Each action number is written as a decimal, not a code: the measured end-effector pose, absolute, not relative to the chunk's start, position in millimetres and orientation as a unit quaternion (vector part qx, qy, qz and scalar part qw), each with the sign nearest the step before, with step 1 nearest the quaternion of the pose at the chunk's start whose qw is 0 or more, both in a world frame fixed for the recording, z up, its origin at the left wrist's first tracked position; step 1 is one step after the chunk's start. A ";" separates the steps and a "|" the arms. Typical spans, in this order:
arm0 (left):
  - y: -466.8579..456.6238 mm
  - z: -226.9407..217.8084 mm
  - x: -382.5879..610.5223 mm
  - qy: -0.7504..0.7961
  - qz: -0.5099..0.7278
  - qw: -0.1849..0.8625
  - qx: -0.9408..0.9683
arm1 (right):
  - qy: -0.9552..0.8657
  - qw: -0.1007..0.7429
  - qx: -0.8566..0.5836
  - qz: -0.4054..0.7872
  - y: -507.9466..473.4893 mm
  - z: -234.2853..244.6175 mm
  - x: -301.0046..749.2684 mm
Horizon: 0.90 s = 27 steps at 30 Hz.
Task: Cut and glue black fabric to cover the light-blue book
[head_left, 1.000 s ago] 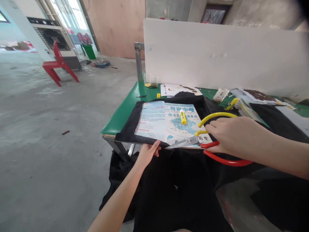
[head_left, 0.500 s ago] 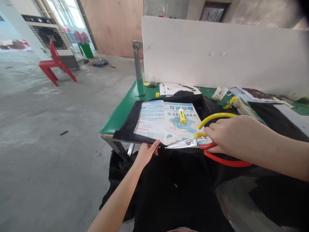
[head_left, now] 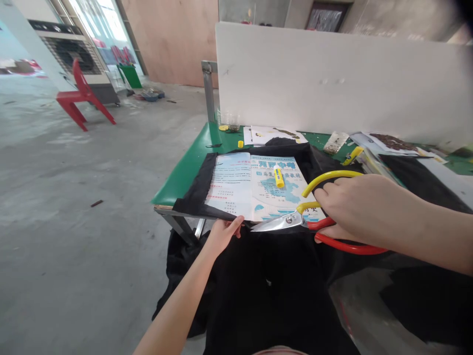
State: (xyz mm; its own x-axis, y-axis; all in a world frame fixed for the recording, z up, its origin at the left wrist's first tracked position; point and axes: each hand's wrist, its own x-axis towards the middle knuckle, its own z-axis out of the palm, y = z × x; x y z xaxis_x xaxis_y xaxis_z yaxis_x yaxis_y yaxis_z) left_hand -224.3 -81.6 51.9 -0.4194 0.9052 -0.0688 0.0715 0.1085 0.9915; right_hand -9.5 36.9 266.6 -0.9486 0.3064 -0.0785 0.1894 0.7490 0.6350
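My right hand (head_left: pixel 343 207) grips a pair of scissors (head_left: pixel 284 222) with one yellow and one red handle. The blades point left, along the front edge of a black cloth (head_left: pixel 195 192). At that edge my left hand (head_left: pixel 227 231) pinches the cloth between thumb and fingers, just left of the blade tips. On the cloth a book (head_left: pixel 231 185) lies spread open with its printed cover face up. An uncapped yellow glue stick (head_left: pixel 278 177) rests on the cover's right half. Part of the book's lower right corner is hidden behind the scissors and my right hand.
The green table (head_left: pixel 177 172) carries a small yellow cap (head_left: pixel 240 144), papers (head_left: pixel 271 134), a clear plastic cup (head_left: pixel 335 143) and another yellow object (head_left: pixel 353 155). A white board (head_left: pixel 332 84) stands along the back. A red chair (head_left: pixel 83 93) is on the floor at left.
The scissor tips have shifted slightly left and down, and the blades appear closer together. My left hand keeps its pinch on the cloth edge. The whole view has moved slightly.
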 end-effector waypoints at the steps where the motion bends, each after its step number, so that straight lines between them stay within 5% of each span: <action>1: -81.8 51.9 -224.4 0.640 0.545 0.384 0.381 | 0.931 0.081 0.129 0.332 36.6 265.4 -8.7; 14: -92.3 59.1 -224.3 0.591 0.626 0.472 0.189 | 0.932 0.031 0.211 0.294 72.5 252.1 31.2; 27: -87.2 65.5 -196.1 0.619 0.574 0.470 0.258 | 0.800 -0.282 0.506 -0.156 31.6 139.3 35.8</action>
State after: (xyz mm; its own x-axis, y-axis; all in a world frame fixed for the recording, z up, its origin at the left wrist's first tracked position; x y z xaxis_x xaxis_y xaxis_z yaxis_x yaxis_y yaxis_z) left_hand -196.1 -87.2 65.5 -0.4247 0.8590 -0.2860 -0.2216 0.2077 0.9528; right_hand 35.8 31.6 139.3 -0.3294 0.8975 0.2933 0.7210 0.4396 -0.5356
